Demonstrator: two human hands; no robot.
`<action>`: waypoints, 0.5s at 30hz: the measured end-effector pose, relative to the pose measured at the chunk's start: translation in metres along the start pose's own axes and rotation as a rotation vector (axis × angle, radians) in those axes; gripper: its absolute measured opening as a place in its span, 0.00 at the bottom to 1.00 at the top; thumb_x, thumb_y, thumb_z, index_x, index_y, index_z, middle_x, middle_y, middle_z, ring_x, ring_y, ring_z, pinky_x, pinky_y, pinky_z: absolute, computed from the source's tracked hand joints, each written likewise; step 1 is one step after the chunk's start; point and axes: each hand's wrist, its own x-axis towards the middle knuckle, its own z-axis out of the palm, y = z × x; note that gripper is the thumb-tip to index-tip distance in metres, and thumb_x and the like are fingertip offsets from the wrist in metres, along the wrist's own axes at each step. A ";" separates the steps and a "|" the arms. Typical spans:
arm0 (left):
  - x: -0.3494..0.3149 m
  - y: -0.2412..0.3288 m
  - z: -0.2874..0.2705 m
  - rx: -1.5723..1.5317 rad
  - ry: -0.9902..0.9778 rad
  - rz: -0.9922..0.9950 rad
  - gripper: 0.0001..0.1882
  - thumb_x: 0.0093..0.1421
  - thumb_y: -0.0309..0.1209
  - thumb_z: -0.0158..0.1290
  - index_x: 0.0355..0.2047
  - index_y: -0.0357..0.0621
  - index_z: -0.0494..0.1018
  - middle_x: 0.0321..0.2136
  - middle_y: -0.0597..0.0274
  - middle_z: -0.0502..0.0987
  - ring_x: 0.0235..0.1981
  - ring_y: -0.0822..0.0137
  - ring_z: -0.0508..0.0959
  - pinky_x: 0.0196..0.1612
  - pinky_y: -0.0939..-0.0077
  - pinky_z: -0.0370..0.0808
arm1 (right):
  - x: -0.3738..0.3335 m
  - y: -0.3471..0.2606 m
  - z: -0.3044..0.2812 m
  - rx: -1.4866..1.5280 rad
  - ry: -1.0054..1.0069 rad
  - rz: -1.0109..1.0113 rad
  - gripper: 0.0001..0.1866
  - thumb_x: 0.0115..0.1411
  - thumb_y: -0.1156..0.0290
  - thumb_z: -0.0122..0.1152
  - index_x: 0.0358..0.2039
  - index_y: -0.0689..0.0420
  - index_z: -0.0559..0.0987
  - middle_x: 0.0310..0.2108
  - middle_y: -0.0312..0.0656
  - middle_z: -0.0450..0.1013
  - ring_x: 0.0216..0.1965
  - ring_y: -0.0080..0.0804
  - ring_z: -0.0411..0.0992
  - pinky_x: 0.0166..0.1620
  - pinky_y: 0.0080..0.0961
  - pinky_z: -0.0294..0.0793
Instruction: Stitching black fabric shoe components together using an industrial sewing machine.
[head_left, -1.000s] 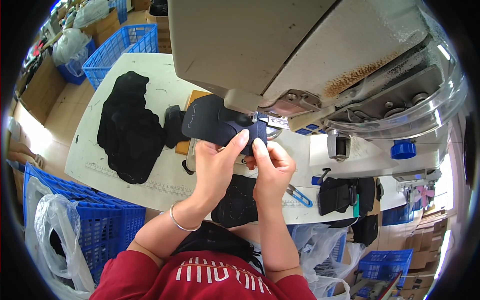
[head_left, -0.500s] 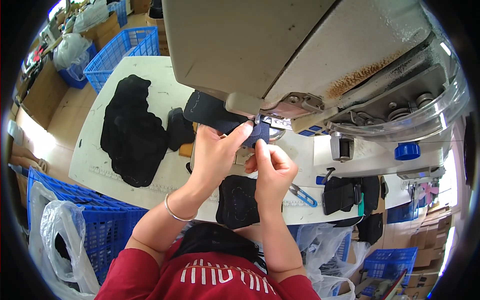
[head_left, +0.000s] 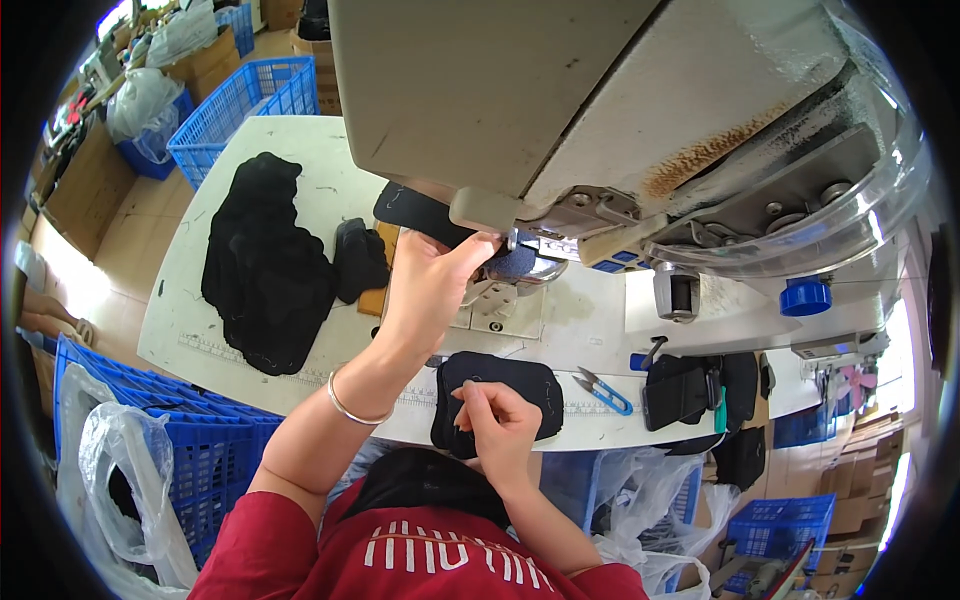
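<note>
From where I stand: open lane over the white tabletop (head_left: 590,322), between metal plate (head_left: 497,310) and blue snips (head_left: 606,394). Machine head (head_left: 450,100) blocks overhead. Left hand (head_left: 430,285) plugs near side of the dark piece (head_left: 420,210); fabric heap (head_left: 265,265) obstructs table's left. Right hand (head_left: 503,425) covers part of black stack (head_left: 530,375).

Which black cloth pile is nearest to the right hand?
The stack under the right hand, at the near table edge; other piles lie farther left or right.

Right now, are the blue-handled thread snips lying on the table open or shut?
Open: to the right of the right hand, the thread snips show their two blade tips spread apart.
</note>
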 end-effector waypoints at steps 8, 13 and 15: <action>-0.007 -0.004 0.011 -0.076 0.107 0.053 0.07 0.56 0.25 0.54 0.22 0.35 0.76 0.19 0.77 0.70 0.21 0.86 0.62 0.23 0.86 0.58 | -0.009 -0.001 -0.011 -0.034 -0.006 0.016 0.07 0.60 0.76 0.58 0.29 0.66 0.80 0.19 0.35 0.74 0.19 0.14 0.68 0.23 0.12 0.64; -0.009 -0.005 0.011 -0.091 0.081 0.073 0.06 0.57 0.26 0.55 0.25 0.34 0.76 0.21 0.75 0.73 0.22 0.85 0.64 0.24 0.87 0.60 | -0.009 -0.001 -0.012 -0.044 -0.006 0.008 0.07 0.60 0.76 0.57 0.29 0.66 0.80 0.18 0.35 0.73 0.19 0.14 0.68 0.23 0.12 0.64; -0.010 -0.007 0.013 -0.065 0.111 0.094 0.05 0.57 0.25 0.54 0.30 0.35 0.76 0.25 0.74 0.74 0.24 0.84 0.67 0.27 0.86 0.64 | -0.010 -0.001 -0.012 -0.060 -0.008 0.006 0.08 0.61 0.76 0.55 0.28 0.66 0.79 0.18 0.35 0.72 0.19 0.15 0.67 0.23 0.12 0.63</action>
